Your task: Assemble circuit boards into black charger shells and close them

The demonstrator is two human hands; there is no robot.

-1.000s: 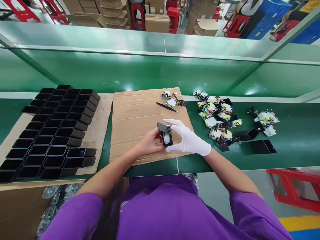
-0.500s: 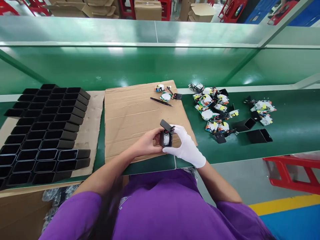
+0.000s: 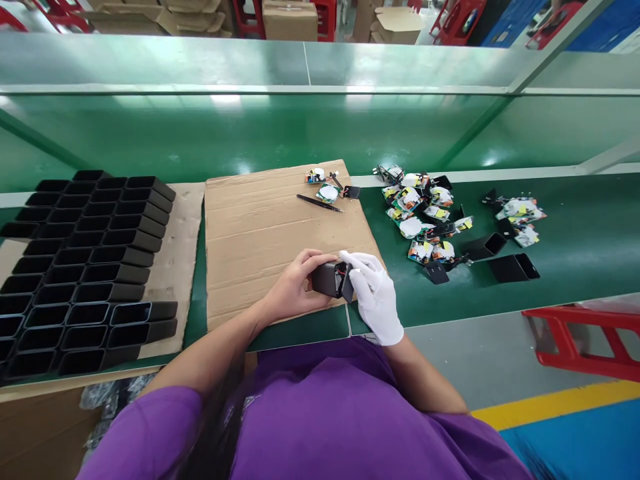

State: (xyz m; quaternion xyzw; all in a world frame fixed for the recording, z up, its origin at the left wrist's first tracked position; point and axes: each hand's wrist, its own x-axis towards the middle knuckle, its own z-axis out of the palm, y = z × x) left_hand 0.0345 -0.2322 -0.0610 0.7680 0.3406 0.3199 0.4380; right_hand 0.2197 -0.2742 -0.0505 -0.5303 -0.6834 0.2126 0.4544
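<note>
1. In the head view, the left hand (image 3: 297, 283), bare, is closed around a black case (image 3: 325, 280), thumb and fingers on its sides.
2. The right hand (image 3: 376, 293), in a white glove, pinches a flat black lid (image 3: 347, 287) at the case's right end. The lid stands at an angle to the opening, with a gap in which thin wires (image 3: 341, 275) show.
3. The case is held over the near right part of a cardboard sheet (image 3: 255, 253) that lies on the green table (image 3: 580, 233).
4. Farther back on that sheet lie a slim black tool (image 3: 320, 203), two circuit boards (image 3: 329, 193) and a small black plate (image 3: 352, 192), all near one another and well apart from the hands.
5. To the left, rows of black shells (image 3: 83, 275) lie close together, open ends toward the person, on another cardboard piece (image 3: 183, 260).
6. To the right of the sheet is a heap of boards (image 3: 413, 227) with white and yellow parts; a smaller cluster (image 3: 523, 213) lies beyond it, and two loose shells (image 3: 510, 268) rest in front of that cluster.
7. A red stool (image 3: 590, 340) stands at the lower right, beside the table.
</note>
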